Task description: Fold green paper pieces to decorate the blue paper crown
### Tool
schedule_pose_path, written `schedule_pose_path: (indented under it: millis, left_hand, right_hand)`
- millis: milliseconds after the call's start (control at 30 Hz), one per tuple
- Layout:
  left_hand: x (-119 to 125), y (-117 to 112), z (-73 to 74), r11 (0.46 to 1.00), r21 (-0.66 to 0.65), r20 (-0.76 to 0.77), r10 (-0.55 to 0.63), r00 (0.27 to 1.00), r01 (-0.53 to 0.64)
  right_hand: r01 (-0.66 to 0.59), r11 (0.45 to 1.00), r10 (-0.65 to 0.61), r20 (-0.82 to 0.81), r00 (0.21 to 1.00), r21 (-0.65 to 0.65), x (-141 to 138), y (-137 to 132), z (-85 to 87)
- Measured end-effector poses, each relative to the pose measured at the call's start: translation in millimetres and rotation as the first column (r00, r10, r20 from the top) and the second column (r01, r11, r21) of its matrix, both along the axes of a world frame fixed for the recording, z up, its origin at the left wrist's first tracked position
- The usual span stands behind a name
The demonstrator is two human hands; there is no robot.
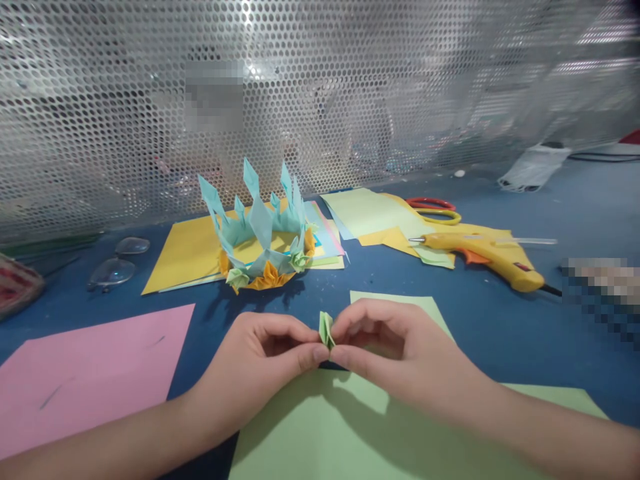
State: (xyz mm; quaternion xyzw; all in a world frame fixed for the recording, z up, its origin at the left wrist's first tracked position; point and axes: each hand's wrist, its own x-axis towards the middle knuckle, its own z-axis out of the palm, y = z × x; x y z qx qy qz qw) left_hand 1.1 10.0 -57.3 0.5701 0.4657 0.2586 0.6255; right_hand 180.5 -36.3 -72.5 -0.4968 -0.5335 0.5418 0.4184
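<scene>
A small piece of folded green paper is pinched upright between the fingertips of both hands. My left hand grips its left side with thumb and index finger. My right hand closes on its right side in the same way. Below them lies a large light green sheet on the blue table. Just beyond the hands stands a folded paper crown, with light blue points and orange and green paper pieces along its lower edge.
Behind the crown is yellow paper. A yellow glue gun, red-and-yellow-handled scissors and stacked sheets lie at the right. Glasses and a pink sheet are at left. A perforated metal panel rises behind.
</scene>
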Motion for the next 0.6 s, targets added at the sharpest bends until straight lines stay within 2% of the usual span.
schedule_pose_path:
  millis: [333, 600]
  left_hand:
    - [-0.4, -0.1, -5.4, 0.998, 0.064, -0.040, -0.025, 0.999, 0.028]
    - [0.1, -2.1, -2.1, 0.993, 0.103, -0.047, -0.048, 0.998, 0.053]
  right_hand:
    - [-0.009, 0.998, 0.006, -0.050, 0.999, -0.057, -1.9, 3.5, 0.1]
    - [0.028, 0.991, -0.035, -0.050, 0.998, -0.129, -1.4, 4.0, 1.8]
